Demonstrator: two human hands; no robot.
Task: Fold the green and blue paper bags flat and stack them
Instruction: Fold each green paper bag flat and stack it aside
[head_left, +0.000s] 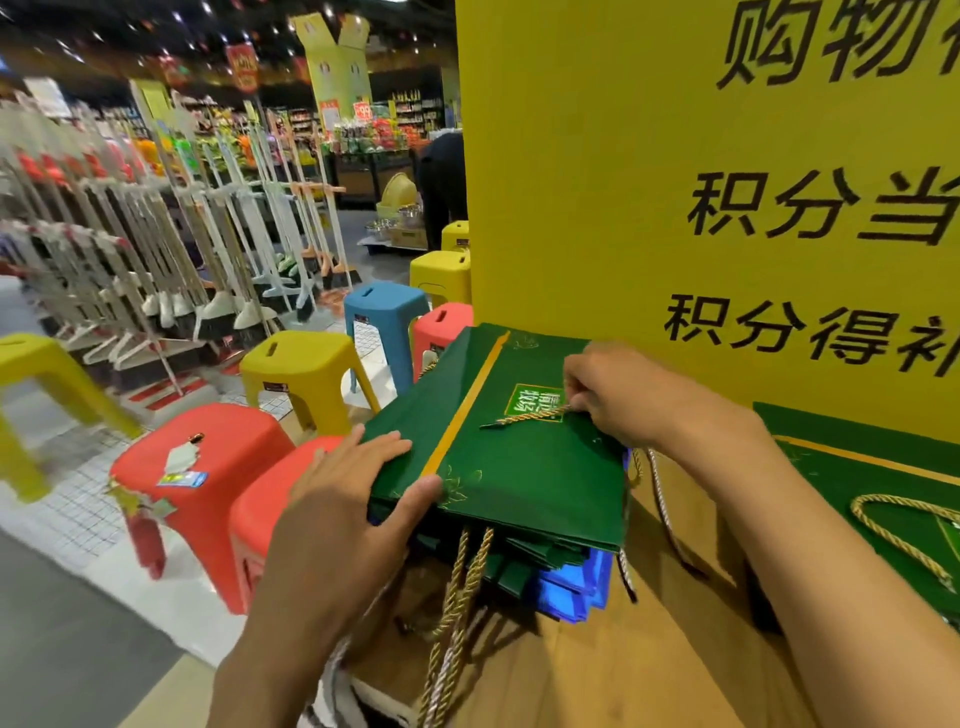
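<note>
A flattened green paper bag (519, 462) with a gold stripe and gold rope handle lies on top of a stack of folded green and blue bags (566, 577) on a wooden counter. My left hand (353, 493) grips the stack's near left corner, thumb on top of the green bag. My right hand (618, 400) pinches the gold rope handle (524, 415) lying across the bag's face. More rope handles hang down from the stack's front edge.
Another green bag (883, 499) with a rope handle lies at the right on the wooden counter (675, 649). A big yellow sign (675, 208) stands right behind the stack. Red, yellow and blue plastic stools (208, 467) crowd the left; brooms hang on racks beyond.
</note>
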